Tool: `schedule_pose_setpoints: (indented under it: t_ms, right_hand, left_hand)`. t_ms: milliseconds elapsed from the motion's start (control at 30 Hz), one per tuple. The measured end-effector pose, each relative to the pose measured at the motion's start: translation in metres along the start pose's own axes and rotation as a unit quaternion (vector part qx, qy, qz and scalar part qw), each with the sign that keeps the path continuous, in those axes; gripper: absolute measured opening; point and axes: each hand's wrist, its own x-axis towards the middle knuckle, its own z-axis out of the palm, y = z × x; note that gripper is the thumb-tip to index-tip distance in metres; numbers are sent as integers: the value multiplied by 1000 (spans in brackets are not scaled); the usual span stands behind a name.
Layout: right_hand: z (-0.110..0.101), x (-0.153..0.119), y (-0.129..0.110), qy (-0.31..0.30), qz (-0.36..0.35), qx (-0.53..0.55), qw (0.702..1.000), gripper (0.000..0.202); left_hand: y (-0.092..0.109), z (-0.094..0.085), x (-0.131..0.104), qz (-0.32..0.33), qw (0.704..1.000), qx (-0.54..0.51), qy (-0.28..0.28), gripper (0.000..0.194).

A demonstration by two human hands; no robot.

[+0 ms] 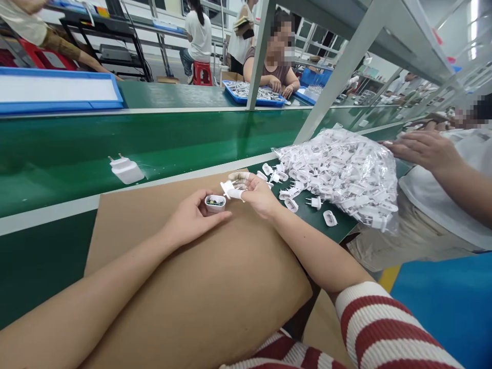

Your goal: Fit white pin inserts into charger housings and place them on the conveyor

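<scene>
Between the thumb and fingers of my left hand (194, 218) is a white charger housing (215, 204), its open end up and electronic parts showing inside. Just to the right, my right hand (255, 195), with white covers on some fingertips, pinches a white plug cap (227, 189) with pins. The cap and the housing are close together but apart. Both hands are above a brown cardboard sheet (215, 271). Several loose white caps (314, 203) lie on the green table to the right, beside a clear plastic bag (342, 174) full of similar caps.
A white charger (126, 170) lies on the green conveyor belt (172, 138) beyond the cardboard. Slanted metal posts (338, 72) rise behind the bag. Another person's hand (426, 146) is by the bag at right. Across the belt, a person sits at a blue tray (255, 101) of parts.
</scene>
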Motion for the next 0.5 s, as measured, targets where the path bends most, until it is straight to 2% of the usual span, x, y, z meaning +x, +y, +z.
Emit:
schedule_pose_setpoints:
  t_ms: [100,267,367,433,500]
  right_hand:
    - [0,-2,1,-13,6,-1,1000,58]
    - [1,-4,-4,-2,-9,-24,1000,55]
    - [1,-4,-5,3,-23,-45,999,52]
    - [1,-4,-4,-3,-27,-55,998,52]
    - [0,-3,-2,-15,-27,-60,998,54]
  left_hand:
    - [7,3,-2,-5,999,37,14,68]
    - [2,1,-1,73,996,59,-6,49]
    - [0,-2,-1,110,990,80,38,61]
    - [0,-3,-3,87,989,91,75,73]
    - [-1,-2,-4,40,993,84,79,70]
